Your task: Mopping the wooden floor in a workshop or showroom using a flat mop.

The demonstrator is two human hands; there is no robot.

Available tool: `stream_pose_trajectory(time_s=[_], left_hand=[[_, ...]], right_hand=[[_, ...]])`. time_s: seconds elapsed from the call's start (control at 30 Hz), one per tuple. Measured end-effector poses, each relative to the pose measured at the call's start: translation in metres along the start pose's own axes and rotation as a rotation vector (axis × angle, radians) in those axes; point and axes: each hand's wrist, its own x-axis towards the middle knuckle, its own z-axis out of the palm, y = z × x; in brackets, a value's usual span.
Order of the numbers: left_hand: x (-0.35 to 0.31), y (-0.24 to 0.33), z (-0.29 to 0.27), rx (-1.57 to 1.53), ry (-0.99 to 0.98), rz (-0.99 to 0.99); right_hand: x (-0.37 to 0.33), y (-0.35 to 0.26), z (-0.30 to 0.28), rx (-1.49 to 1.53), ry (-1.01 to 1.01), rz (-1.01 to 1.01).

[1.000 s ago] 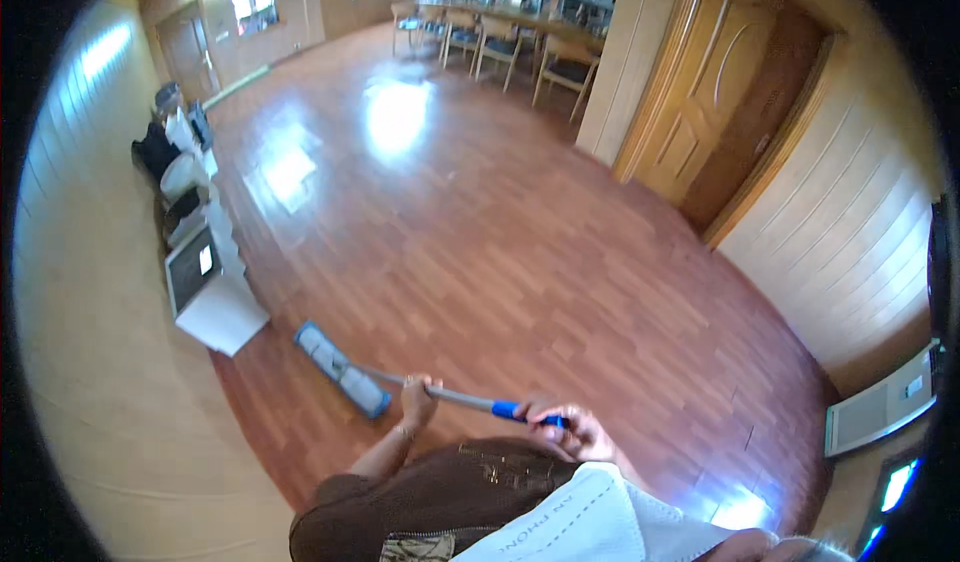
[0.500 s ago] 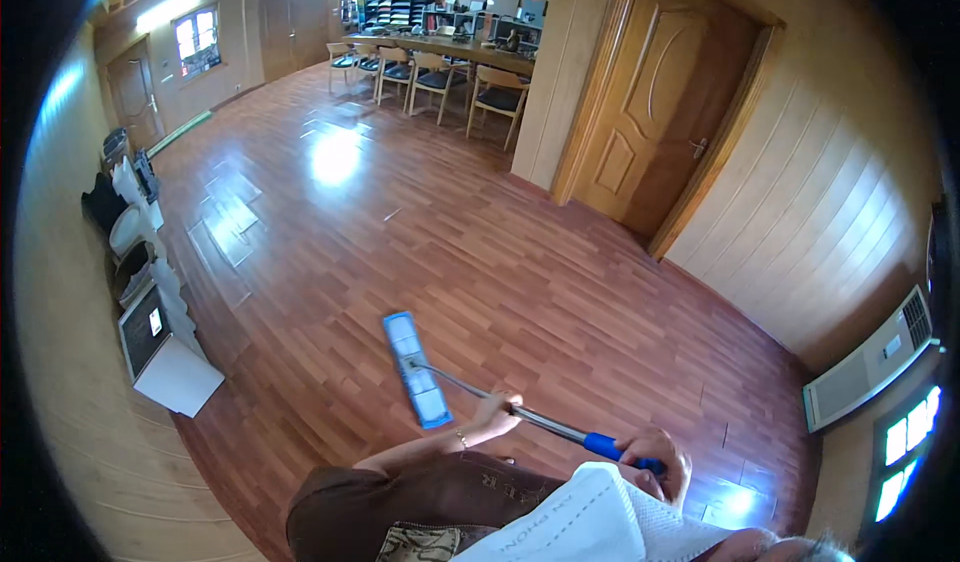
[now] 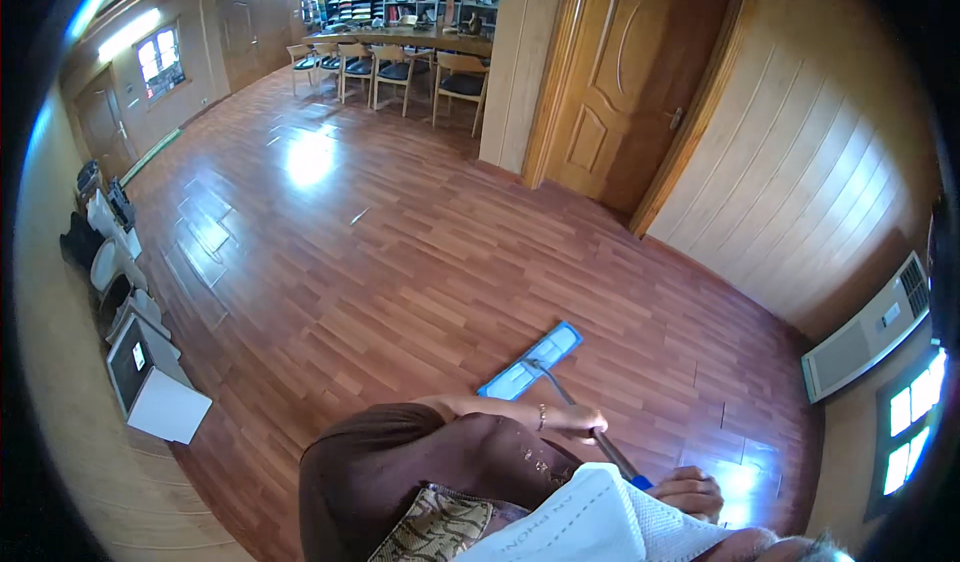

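A flat mop with a long, light-blue head (image 3: 532,360) lies on the wood floor in front of me, its head slanting from lower left to upper right. My left hand (image 3: 578,423), with a bracelet at the wrist, is wrapped around the middle of the metal pole. At the pole's top end my right hand (image 3: 690,492) closes around the blue handle grip (image 3: 641,482), which it partly hides. A white face mask (image 3: 560,522) covers part of the lower edge of the view.
A white box (image 3: 165,402) and several containers line the left wall. Wooden chairs (image 3: 459,84) stand along a long desk (image 3: 400,36) at the back. On the right are a closed wooden door (image 3: 630,92) and a white air conditioner (image 3: 868,328).
The mop head has swung right and turned from leaning left to leaning right. My left hand has moved right with the pole, and my right hand has come slightly lower. The view has shifted slightly.
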Motion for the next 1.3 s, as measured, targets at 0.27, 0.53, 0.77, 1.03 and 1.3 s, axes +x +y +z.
stream_pose_trajectory(time_s=[0.27,0.53,0.77,1.03,1.3], left_hand=[[-0.015,0.146,-0.094,0.063,-0.189,-0.238],[-0.018,0.048,-0.164,0.395,0.051,-0.14],[-0.091,-0.002,-0.26,0.47,0.237,-0.139],[-0.228,-0.112,-0.367,0.683,0.406,-0.254],[-0.343,-0.094,-0.412,0.689,0.675,-0.622]], right_hand=[[0.02,-0.007,0.002,-0.158,0.049,0.147],[0.013,0.097,0.058,0.033,0.407,0.266],[0.054,0.161,0.142,0.312,0.496,0.358],[0.112,0.239,0.255,0.402,0.185,0.448],[0.153,0.282,0.326,0.592,-0.15,0.365]])
